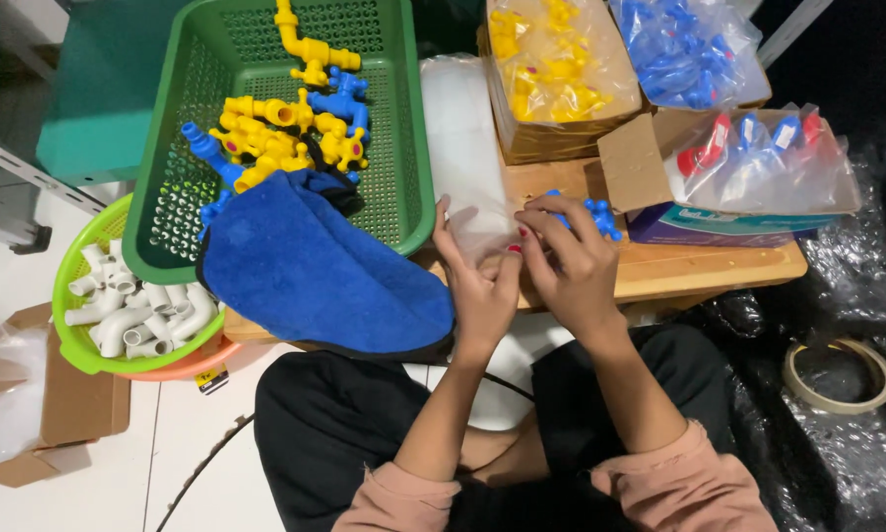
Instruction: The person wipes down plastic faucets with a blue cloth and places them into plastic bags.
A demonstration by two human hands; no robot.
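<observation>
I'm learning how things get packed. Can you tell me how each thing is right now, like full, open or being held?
Left hand: pinching a clear plastic bag.
Right hand: holding a blue tap, fingers curled.
Green basket: part full of yellow and blue taps.
Blue cloth: draped over the basket's rim.
Round green basket: full of white pipe elbows.
Cardboard boxes: open, holding bagged taps.
Tape roll: lying flat.

green basket (pixel 403 212) left, boxes (pixel 640 158) ahead, perhaps crowding

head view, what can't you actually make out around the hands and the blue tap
- Blue tap: head view, mostly hidden behind the right hand; its shape is unclear.
- Clear bag: nearly see-through, edges hard to trace at the left hand.
- Green basket: blue cloth covers its near corner and parts beneath.
</observation>
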